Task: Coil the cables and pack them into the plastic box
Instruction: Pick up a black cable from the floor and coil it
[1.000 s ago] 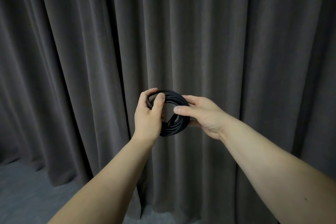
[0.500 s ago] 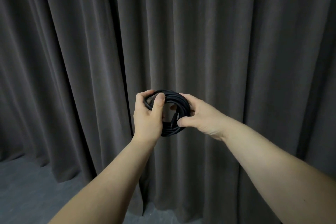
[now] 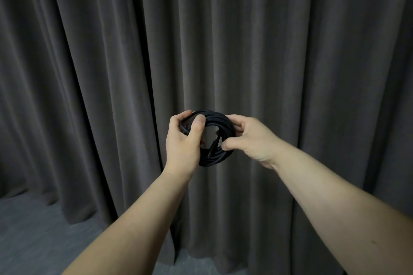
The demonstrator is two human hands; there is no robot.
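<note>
Forearms: two bare forearms reach forward from the lower edge, meeting mid-frame.
Left hand (image 3: 183, 143): fingers and thumb curled round the left side of the coil, gripping it.
Right hand (image 3: 252, 138): thumb and fingers pinch the coil's right side.
Black cable (image 3: 220, 118): wound into a tight round coil, held in the air between both hands; a plug end lies against the inner loops.
Floor (image 3: 44, 230): grey, lower left.
Curtain (image 3: 290, 51): dark, pleated, fills the background.
</note>
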